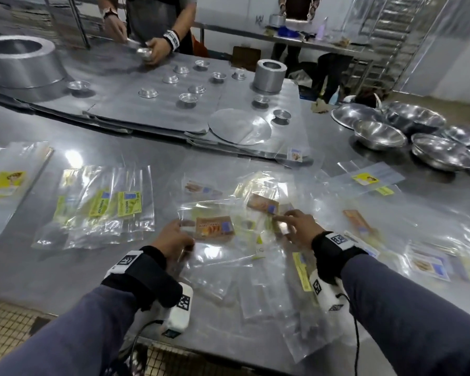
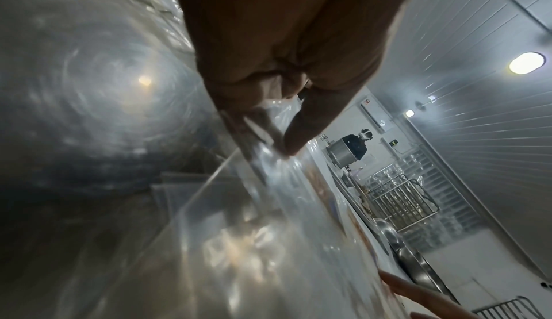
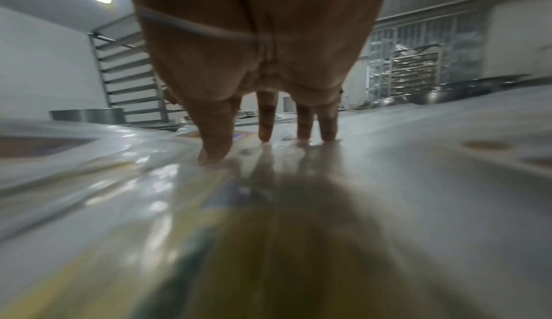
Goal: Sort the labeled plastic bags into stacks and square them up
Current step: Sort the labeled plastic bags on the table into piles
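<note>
Clear plastic bags with printed labels lie scattered on the steel table (image 1: 52, 270). My left hand (image 1: 178, 234) pinches the left edge of a bag with an orange label (image 1: 215, 227); in the left wrist view the thumb (image 2: 301, 130) and fingers clamp its clear film (image 2: 286, 182). My right hand (image 1: 291, 221) presses straight fingers (image 3: 265, 133) down on the loose pile, beside another orange-labelled bag (image 1: 262, 204). A fanned row of green-labelled bags (image 1: 106, 204) lies to the left, and yellow-labelled bags lie at the far left (image 1: 6, 183) and back right (image 1: 365, 179).
Across the table another person (image 1: 158, 47) handles small metal tins spread over foil sheets (image 1: 147, 109). A big round tin (image 1: 22, 61) stands back left and a tall one (image 1: 269, 76) in the middle. Steel bowls (image 1: 379, 134) are at the right. The table's front edge is near my elbows.
</note>
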Action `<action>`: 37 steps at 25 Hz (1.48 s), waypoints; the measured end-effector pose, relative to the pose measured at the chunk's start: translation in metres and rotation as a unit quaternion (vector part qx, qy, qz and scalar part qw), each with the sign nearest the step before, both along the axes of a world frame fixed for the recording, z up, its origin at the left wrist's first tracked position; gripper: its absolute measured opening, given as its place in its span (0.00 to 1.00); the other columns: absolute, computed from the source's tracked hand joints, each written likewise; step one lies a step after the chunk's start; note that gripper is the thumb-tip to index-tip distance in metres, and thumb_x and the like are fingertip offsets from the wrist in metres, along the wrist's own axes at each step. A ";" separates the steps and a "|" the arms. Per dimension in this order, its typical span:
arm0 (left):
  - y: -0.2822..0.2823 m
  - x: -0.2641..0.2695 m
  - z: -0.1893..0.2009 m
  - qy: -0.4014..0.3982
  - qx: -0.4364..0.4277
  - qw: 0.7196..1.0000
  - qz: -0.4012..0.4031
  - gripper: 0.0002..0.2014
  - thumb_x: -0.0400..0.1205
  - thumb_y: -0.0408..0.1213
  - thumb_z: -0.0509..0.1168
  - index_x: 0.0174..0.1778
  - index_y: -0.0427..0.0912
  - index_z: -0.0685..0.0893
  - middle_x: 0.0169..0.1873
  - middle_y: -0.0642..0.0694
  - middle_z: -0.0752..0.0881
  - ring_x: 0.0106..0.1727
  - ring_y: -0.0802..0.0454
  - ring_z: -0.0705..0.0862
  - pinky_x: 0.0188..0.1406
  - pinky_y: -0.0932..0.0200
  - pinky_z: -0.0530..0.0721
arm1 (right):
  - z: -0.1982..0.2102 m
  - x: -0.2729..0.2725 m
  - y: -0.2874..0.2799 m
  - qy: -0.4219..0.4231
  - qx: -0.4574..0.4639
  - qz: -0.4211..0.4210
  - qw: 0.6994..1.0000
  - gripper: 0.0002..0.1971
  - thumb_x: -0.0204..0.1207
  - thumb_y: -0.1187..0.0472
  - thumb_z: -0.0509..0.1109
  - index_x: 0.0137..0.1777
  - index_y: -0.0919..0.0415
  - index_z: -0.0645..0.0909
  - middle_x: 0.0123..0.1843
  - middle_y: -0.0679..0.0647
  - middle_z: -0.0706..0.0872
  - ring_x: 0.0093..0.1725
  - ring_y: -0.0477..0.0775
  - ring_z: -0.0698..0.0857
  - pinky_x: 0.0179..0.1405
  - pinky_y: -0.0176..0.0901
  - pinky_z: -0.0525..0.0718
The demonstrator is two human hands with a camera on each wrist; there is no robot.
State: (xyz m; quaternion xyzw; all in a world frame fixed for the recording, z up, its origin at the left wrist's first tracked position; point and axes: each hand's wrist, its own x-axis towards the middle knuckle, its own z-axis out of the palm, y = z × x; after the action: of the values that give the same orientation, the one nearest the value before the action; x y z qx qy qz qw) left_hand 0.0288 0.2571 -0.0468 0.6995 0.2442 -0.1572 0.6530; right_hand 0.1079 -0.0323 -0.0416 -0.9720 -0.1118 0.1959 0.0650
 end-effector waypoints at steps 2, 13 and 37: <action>0.002 0.000 0.002 0.008 0.015 1.000 -0.001 0.22 0.76 0.13 0.54 0.62 0.37 0.71 0.38 0.34 0.80 0.26 0.49 0.73 0.13 0.65 0.72 | 0.005 0.008 -0.006 -0.024 0.106 -0.074 0.991 0.21 0.76 0.66 0.65 0.68 0.52 0.79 0.70 0.56 0.77 0.66 0.58 0.78 0.62 0.38 0.74; 0.029 -0.002 0.001 0.029 0.088 0.996 -0.002 0.20 0.76 0.13 0.50 0.60 0.34 0.73 0.42 0.30 0.80 0.26 0.49 0.72 0.13 0.66 0.70 | -0.014 0.016 0.051 -0.012 -0.003 0.004 1.000 0.29 0.73 0.44 0.71 0.74 0.43 0.70 0.82 0.47 0.61 0.79 0.59 0.62 0.75 0.53 0.67; -0.019 0.038 0.048 -0.157 -0.104 0.982 0.023 0.25 0.80 0.18 0.59 0.66 0.48 0.67 0.50 0.41 0.85 0.28 0.55 0.88 0.23 0.64 0.85 | 0.017 -0.009 -0.034 -0.086 0.075 -0.168 0.979 0.31 0.76 0.45 0.68 0.75 0.59 0.69 0.76 0.55 0.71 0.75 0.58 0.68 0.73 0.51 0.68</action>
State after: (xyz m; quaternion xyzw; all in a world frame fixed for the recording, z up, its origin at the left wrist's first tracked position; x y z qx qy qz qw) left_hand 0.0668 0.2380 0.0015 0.6379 0.1373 -0.0553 0.7557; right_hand 0.0986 -0.0663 -0.0246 -0.9825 0.0337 0.0893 0.1602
